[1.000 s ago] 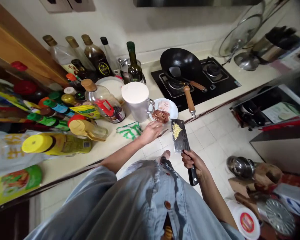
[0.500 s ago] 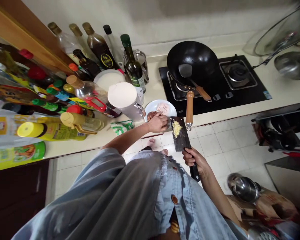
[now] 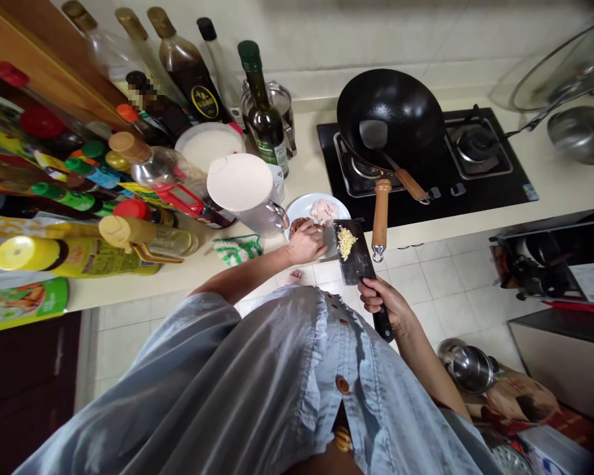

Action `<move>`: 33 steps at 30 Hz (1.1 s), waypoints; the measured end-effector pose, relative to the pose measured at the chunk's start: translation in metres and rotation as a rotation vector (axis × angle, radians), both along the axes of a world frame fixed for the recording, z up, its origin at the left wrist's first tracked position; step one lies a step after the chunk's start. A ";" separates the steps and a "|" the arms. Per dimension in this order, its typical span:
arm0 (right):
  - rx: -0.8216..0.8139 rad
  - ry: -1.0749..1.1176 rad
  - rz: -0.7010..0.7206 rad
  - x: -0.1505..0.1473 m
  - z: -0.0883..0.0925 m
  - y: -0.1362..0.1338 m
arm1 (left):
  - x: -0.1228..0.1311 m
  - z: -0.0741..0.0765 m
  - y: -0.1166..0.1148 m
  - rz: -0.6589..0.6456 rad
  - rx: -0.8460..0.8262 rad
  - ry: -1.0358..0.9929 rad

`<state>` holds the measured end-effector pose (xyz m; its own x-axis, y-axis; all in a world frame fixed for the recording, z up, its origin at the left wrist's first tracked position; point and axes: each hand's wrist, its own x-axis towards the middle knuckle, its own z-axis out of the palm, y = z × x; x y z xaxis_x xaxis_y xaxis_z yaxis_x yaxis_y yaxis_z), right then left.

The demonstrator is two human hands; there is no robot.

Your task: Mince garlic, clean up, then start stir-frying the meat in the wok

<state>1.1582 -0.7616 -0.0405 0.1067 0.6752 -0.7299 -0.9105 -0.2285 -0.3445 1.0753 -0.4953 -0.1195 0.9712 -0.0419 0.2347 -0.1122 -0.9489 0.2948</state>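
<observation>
A: Right hand (image 3: 379, 300), grip?
B: Fingers wrapped round the black handle (image 3: 383, 326) of the cleaver (image 3: 359, 267). Blade roughly level, far end just beside the plate (image 3: 301, 206); contact unclear. On top, toward the far end, a small heap of chopped yellow bits (image 3: 346, 243).

A: Left hand (image 3: 305, 244)?
B: At the near side of the plate, on or just above the brown pieces (image 3: 298, 224). Fingertips hidden; apart or together, impossible to say.

A: Handling, estimated?
B: Cleaver: probably blade-heavy, stiff. Best held by the handle, close to the blade, clear of the edge. Yellow bits: light, loose, likely moist; prone to sliding with any tilt. Brown pieces: soft, presumably slippery; best gathered from the side with bent fingers. Pale pink pieces (image 3: 325, 210), farther back on the plate: similarly soft, by estimate.

A: Surface?
B: Cream counter (image 3: 304, 158), smooth. Plate near the front edge, between white jug (image 3: 242, 188) and black hob (image 3: 426, 204). On the hob, a wok (image 3: 391, 99) with a spatula (image 3: 373, 134) inside. Left of the plate, a green-and-white cloth (image 3: 237, 248).

A: Room?
B: Crowded bottles (image 3: 188, 79) to the left, pale wall (image 3: 376, 39) behind. Below, light floor tiles (image 3: 450, 284); steel pot (image 3: 468, 366) at lower right.
</observation>
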 end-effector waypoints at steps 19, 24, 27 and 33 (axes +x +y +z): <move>-0.126 -0.152 0.023 0.003 0.027 0.028 | -0.011 0.046 -0.064 -0.451 -0.606 0.267; -0.143 -0.185 0.033 0.001 0.029 0.027 | -0.002 0.028 -0.062 -0.384 -0.596 0.185; -0.167 -0.182 0.034 0.000 0.032 0.025 | 0.004 0.016 -0.060 -0.333 -0.582 0.154; -0.179 -0.176 0.033 -0.002 0.038 0.018 | 0.011 -0.002 -0.051 -0.215 -0.584 0.130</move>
